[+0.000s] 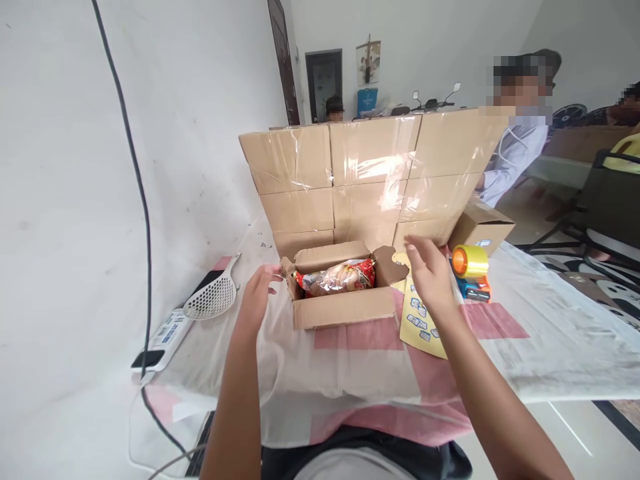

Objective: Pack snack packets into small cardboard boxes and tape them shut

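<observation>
Two bare hands hover over a desk covered with a white and pink cloth, one on each side of a small open brown cardboard box. Going from the left edge of the desk: a flat white device with a printed label lies at the edge beside the wall, with a white perforated plastic scoop just beyond it. Next comes the left hand, fingers loosely curled and holding nothing, its fingertips at or just beside the box's left end flap; whether they touch cannot be told. The box sits mid-desk with its long axis running left to right, flaps up, and a red and clear plastic snack packet lying along that axis inside. The right hand is open and empty, fingers spread, just beside the right end flap and over a yellow paper sheet with small blue pictures. Both hands look about equally near, one per end. Further right stands an orange and blue tape dispenser with a yellow roll. A wall of taped brown cartons closes off the far edge right behind the box, so free room lies mainly toward the near edge and the right side of the desk.
</observation>
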{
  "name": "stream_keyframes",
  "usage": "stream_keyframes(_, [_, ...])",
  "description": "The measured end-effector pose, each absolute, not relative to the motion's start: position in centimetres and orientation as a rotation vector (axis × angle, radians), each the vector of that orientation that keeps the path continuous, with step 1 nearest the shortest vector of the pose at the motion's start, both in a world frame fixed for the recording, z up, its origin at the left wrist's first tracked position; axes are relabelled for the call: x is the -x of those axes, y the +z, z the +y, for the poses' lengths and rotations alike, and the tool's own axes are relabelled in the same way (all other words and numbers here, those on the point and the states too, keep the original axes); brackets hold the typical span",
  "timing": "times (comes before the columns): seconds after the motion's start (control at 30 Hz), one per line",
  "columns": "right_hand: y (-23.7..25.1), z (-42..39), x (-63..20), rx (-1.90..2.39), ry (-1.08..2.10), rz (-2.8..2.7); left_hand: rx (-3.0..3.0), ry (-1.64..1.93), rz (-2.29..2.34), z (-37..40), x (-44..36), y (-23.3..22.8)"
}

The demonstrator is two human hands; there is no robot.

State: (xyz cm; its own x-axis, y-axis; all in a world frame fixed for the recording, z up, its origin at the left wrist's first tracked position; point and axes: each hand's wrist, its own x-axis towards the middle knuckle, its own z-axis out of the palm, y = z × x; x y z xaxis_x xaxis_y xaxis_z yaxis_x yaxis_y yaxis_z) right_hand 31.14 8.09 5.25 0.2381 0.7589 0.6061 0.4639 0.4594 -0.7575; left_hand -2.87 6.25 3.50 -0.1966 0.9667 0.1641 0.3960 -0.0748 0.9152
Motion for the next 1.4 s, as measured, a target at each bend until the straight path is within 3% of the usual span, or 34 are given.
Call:
stream_keyframes(0.13, [1.3,8.0,-30.5,0.937,0.661,-1.17,-1.842,1.448,1.44,4.0,0.9,-0.2])
stream_keyframes(0.27, [0.7,7.7,-30.2,0.96,0.554,-1.497,-2.167,1.285,1.384,3.9,0.9,-1.5])
stream_keyframes(0.47, [2.0,7.8,-30.5,0.903,0.289,-2.143,-2.418,0.895,1.571,4.2,0.9,1.4])
stream_keyframes(0.8, [2.1,10.9,-30.9,0.9,0.356,-1.968,-2.704,0.513,1.795,2.6,-1.7,1.7])
stream_keyframes(0.9, [1.9,12.6,-30.9,1.045,0.571,-1.862,-2.788,0.484,1.731,2.6,-1.2,1.5])
stream_keyframes(1.03, [0.8,13.9,-30.1,0.908,1.151,-1.646,-2.667,0.492,1.672,2.8,-0.4,2.9])
stream_keyframes(1.27, [-0.7,12.9,-29.0,0.813,1.282,-1.213,-2.156,0.504,1.816,4.7,-0.8,8.4])
stream_keyframes(1.4, [-1.5,13.2,-29.1,0.695,1.3,-1.218,-2.055,0.518,2.104,7.1,-1.6,9.0])
